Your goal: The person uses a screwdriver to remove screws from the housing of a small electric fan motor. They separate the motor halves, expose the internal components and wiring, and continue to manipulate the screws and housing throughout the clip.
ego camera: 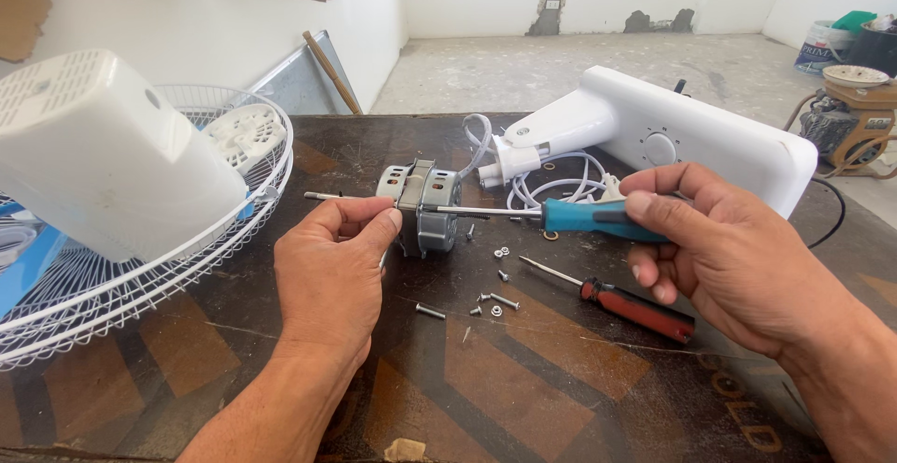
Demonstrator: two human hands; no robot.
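1. My left hand pinches the fan motor by its shaft side, steadying it on the dark table.
2. My right hand is closed around the blue-handled screwdriver, its tip at the motor.
3. A red-handled screwdriver and loose screws lie just in front of the motor.
4. The white fan base lies behind; the wire fan guard sits far left.
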